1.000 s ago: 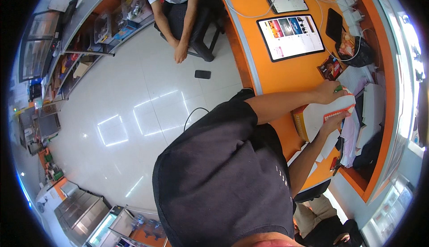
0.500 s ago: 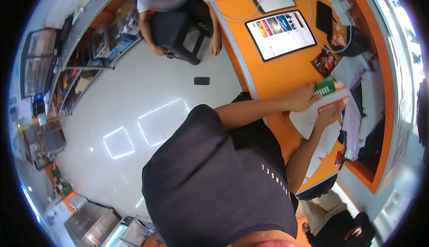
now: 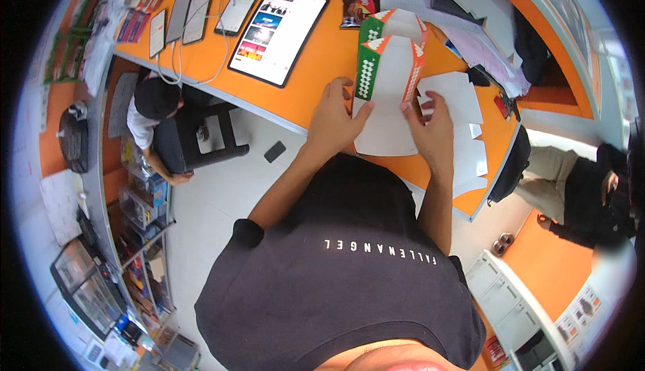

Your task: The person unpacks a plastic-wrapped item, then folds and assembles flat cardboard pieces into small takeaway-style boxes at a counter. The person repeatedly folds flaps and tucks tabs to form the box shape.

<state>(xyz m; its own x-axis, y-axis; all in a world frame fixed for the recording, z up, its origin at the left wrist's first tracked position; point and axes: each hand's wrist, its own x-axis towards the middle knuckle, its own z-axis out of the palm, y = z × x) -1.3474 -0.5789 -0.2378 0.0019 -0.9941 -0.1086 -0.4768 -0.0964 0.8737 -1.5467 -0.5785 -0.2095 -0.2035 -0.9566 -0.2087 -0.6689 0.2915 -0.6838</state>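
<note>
A partly folded cardboard carton (image 3: 388,92) stands up in front of me, its plain white inside facing me. One side panel is green with white diamonds, the other red and white. My left hand (image 3: 338,117) grips the green side at its lower part, thumb on the inner face. My right hand (image 3: 433,128) pinches the red side's lower edge between thumb and fingers. Flat white card blanks (image 3: 463,126) lie on the orange desk (image 3: 295,102), just beyond my right hand.
A lit tablet (image 3: 279,35) and several phones (image 3: 240,8) with white cables lie left on the desk. A snack packet (image 3: 359,6) and stacked papers (image 3: 494,55) are at the back. One person (image 3: 154,106) is by a black stool (image 3: 201,136); another (image 3: 564,183) is at right.
My view has swung round toward the desk. The carton, earlier held edge-on with both hands close together, is now spread upright with its white inside toward me and my hands farther apart.
</note>
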